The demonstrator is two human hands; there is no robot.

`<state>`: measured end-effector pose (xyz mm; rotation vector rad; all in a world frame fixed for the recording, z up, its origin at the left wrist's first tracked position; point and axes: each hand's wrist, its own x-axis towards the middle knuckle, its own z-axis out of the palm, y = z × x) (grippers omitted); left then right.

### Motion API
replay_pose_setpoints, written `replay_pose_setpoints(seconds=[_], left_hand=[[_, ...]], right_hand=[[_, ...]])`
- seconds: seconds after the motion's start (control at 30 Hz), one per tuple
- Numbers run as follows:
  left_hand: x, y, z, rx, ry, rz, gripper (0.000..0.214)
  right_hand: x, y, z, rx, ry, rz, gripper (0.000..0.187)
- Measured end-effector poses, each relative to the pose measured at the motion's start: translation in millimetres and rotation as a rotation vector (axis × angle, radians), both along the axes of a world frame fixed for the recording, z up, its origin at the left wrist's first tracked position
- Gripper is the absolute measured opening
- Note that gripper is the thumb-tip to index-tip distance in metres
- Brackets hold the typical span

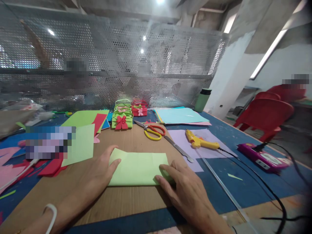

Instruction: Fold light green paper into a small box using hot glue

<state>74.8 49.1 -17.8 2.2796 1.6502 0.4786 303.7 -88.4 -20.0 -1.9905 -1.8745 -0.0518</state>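
Note:
A folded sheet of light green paper (138, 169) lies on a brown cardboard sheet (136, 204), its fold towards me. My left hand (107, 169) grips its left end, with the thumb on top and fingers at the far corner. At the right end, my right hand (181, 182) has thumb and fingers closed on the paper's edge. Beyond the paper lie scissors (154, 132) with red and yellow handles, and a flat metal blade (179, 149). Small green paper handbags (122, 117) with bows stand further back, beside a red one (139, 110).
A yellow glue gun (201, 142) rests on purple paper (175, 133), its cord running to a purple power strip (263, 159). Coloured sheets (182, 115) are stacked behind, near a green bottle (202, 100). Red and pink scraps (52, 165) lie left. A person sits by a red chair (270, 110).

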Motion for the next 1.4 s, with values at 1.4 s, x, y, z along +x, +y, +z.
replay_pose_setpoints(seconds=[1.4], left_hand=[[-2, 0, 1.8, 0.058, 0.059, 0.012, 0.04]], right_hand=[[11, 9, -12.9, 0.241, -0.221, 0.059, 0.034]])
